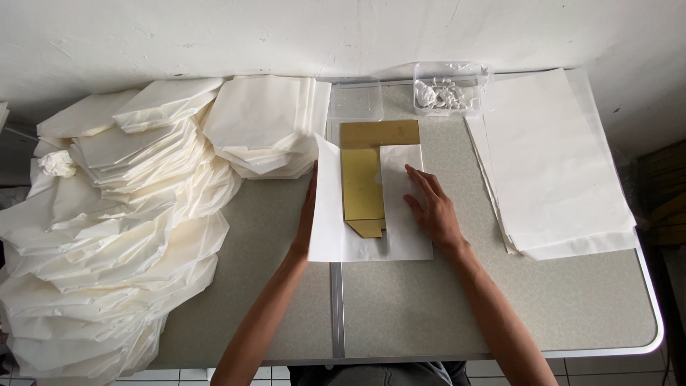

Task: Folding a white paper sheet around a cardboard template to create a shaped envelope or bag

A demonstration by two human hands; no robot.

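Observation:
A white sheet of paper point(400, 239) lies in the middle of the grey table point(400, 307), wrapped partly round a flat gold card template point(363, 182). My left hand point(306, 218) lifts the sheet's left flap point(326, 207) up and over the gold card. My right hand point(432, 207) lies flat, palm down, pressing the folded right flap point(399, 161) onto the card. The top of the gold card sticks out beyond the paper.
A large heap of folded white paper pieces point(121, 236) fills the table's left side, with another pile point(268, 129) at the back. A stack of flat white sheets point(550, 164) lies at the right. A clear plastic box point(450, 87) with white bits stands by the wall.

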